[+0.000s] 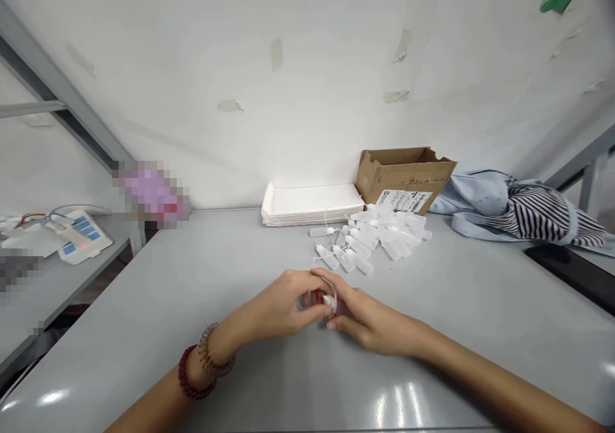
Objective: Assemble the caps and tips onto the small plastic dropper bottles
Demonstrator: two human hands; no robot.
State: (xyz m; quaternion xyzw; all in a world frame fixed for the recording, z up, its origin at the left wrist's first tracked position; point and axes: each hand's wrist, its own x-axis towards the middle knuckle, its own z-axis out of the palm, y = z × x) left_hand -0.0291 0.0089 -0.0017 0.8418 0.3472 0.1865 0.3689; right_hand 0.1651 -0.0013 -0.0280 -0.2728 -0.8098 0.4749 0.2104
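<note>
Low over the grey table, my two hands meet around a small white-capped squeeze bottle (330, 301). My left hand (293, 303) closes on its pointed cap, thumb and fingers curled in from the left. From the other side my right hand (368, 318) grips the bottle, hiding most of its body. Just beyond my hands lies a loose pile of similar translucent squeeze bottles (365, 241), several with thin needle-like tips showing.
A stack of white padded envelopes (312, 202) lies against the wall. Beside it stands an open cardboard box (401, 177). Farther right are a striped and light-blue cloth bundle (538, 212) and a black phone-like object (571, 266). A side table (91, 279) stands at left.
</note>
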